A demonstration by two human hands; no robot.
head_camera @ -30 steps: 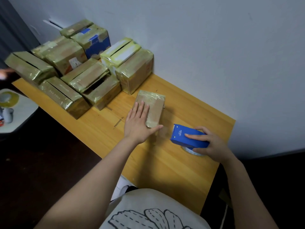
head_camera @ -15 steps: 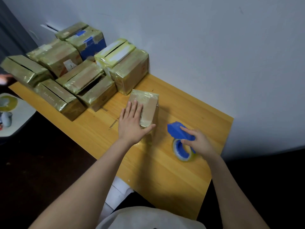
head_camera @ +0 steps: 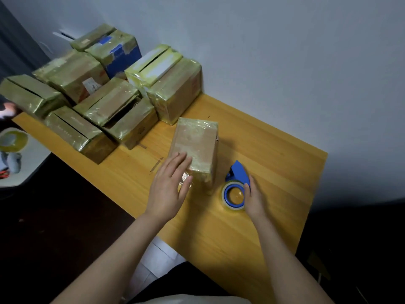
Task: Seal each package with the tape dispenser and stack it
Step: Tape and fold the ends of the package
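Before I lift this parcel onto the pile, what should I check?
1. Tape on the package: ok, glossy tape covers its top and near end.
2. Tape cut free from the tape dispenser: cannot tell.
3. Dispenser set down: ok, it rests on the table; the right hand touches it.
4. Grip by the left hand: not ok, its fingers lie straight over the package's near corner.
5. Landing spot: ok, the sealed boxes stand behind, with bare table between.
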